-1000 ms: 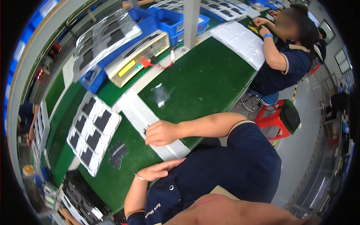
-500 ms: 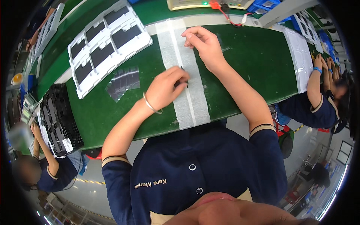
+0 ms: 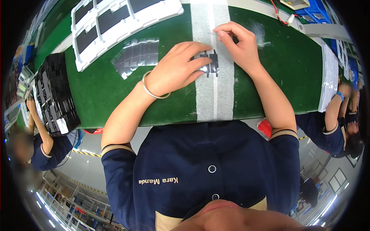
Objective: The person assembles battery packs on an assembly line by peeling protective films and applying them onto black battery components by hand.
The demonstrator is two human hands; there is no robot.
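Note:
A small flat black part with narrow tabs lies on the white strip that runs across the green bench. Over its left side my left hand rests palm down, fingers stretched and apart, fingertips touching it. Just beyond and to the right of the part, my right hand hovers with thumb and forefinger drawn together. Whatever those fingertips hold, if anything, is too small to make out. Clear film sheets with dark bands lie on the bench left of my left hand.
A white tray with dark rectangular pieces stands at the far left. Stacked black trays are at the left edge, white trays at the right. A crumpled clear film lies beyond my right hand. Co-workers sit on both sides.
My left hand has gone from curled fingers to spread ones, and the black part beneath it now shows. My right hand keeps its pinched shape. The whole view has shifted.

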